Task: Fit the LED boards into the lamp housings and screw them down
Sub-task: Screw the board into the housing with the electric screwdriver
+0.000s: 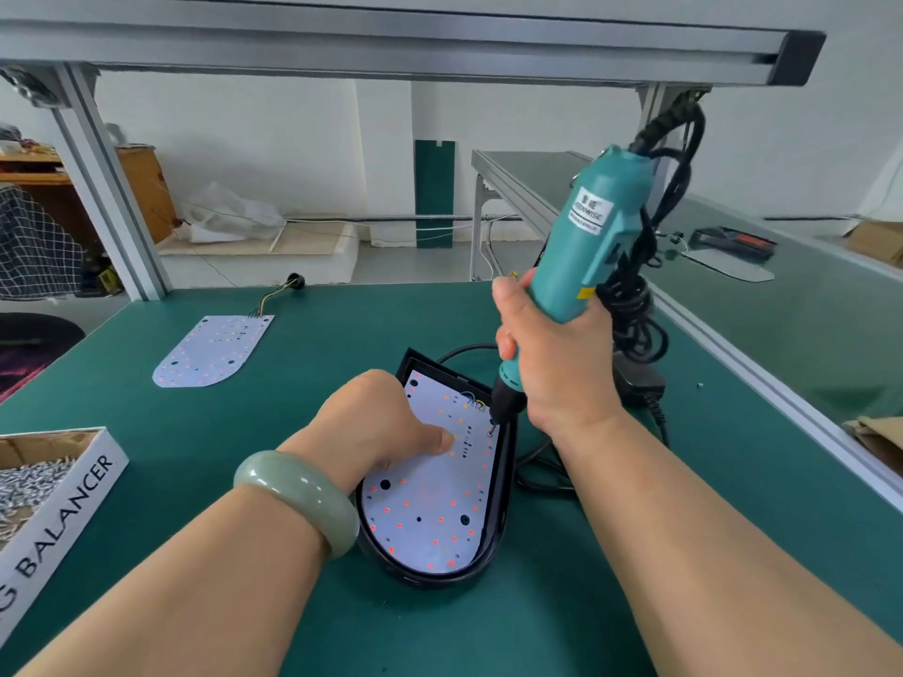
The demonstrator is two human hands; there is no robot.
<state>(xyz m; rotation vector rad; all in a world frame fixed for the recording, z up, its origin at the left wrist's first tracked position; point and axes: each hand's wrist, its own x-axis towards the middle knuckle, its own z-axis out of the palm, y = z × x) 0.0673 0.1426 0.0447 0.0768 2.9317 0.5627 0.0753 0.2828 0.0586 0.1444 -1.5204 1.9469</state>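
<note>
A black lamp housing lies on the green table in front of me, with a white LED board seated inside it. My left hand rests on the board with curled fingers, the thumb pressing down on it. My right hand grips a teal electric screwdriver held nearly upright. Its bit tip touches the board near the right edge, close to the soldered wires. A second LED board with a wire tail lies loose at the far left of the table.
An open cardboard box of screws stands at the left edge. The screwdriver's black cable and power block lie right of the housing. An aluminium frame spans overhead. A second green bench runs along the right.
</note>
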